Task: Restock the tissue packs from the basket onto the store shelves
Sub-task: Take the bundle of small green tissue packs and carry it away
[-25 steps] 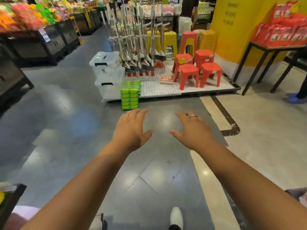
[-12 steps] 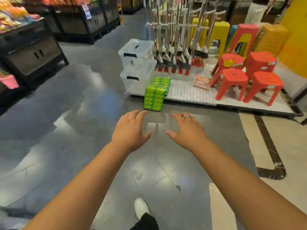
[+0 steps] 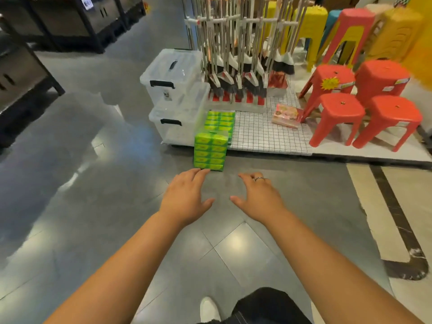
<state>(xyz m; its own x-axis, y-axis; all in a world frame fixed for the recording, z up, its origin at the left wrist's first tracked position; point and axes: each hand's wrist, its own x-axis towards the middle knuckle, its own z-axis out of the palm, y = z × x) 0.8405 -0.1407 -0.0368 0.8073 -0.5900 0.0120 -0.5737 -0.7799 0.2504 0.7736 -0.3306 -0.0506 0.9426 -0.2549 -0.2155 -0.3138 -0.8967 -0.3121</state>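
Note:
A green bundle of tissue packs (image 3: 210, 149) stands on the grey floor against the edge of a low display platform (image 3: 350, 155). A second green bundle (image 3: 221, 121) lies just behind it on the platform. My left hand (image 3: 185, 197) reaches forward, palm down, fingers spread, its fingertips just short of the front bundle's lower left corner. My right hand (image 3: 257, 196), with a ring on one finger, is stretched out beside it, also palm down and holding nothing. No basket is in view.
Two stacked clear storage boxes (image 3: 174, 97) stand left of the bundles. A rack of brooms (image 3: 240, 54), red stools (image 3: 364, 101), yellow stools and a pink pack (image 3: 286, 115) fill the platform. Dark shelving (image 3: 21, 73) lines the left aisle. My white shoe (image 3: 209, 308) is below.
I have walked closer to the platform; the green bundles now sit much nearer and larger. Both hands stay outstretched and empty, the left now almost at the front bundle.

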